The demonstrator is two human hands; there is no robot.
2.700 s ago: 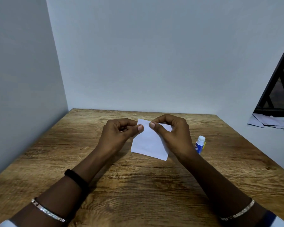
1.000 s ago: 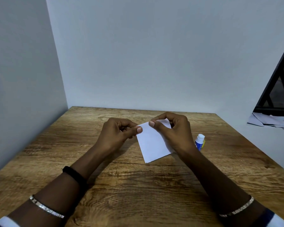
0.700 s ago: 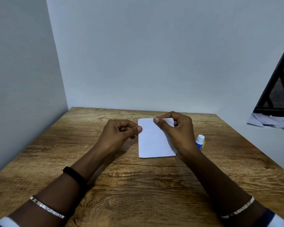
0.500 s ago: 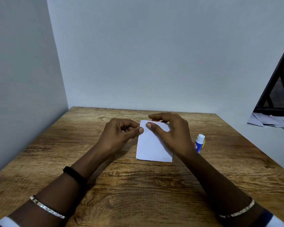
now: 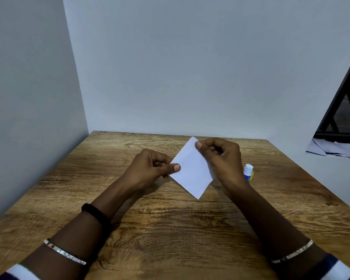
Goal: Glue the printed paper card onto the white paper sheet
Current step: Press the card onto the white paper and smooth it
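Paper [image 5: 192, 170], white and blank on the visible face, is held over the middle of the wooden table [image 5: 170, 229], turned so its corners point up and down like a diamond. Left hand [image 5: 150, 170] pinches the left corner between thumb and curled fingers. Right hand [image 5: 222, 158] pinches the upper right edge, thumb tip on the top corner. Whether the lowest corner touches the table cannot be told. Glue stick [image 5: 248, 172], white cap on, stands upright on the table just beside the right wrist. Loose papers [image 5: 331, 148] lie on a ledge at far right.
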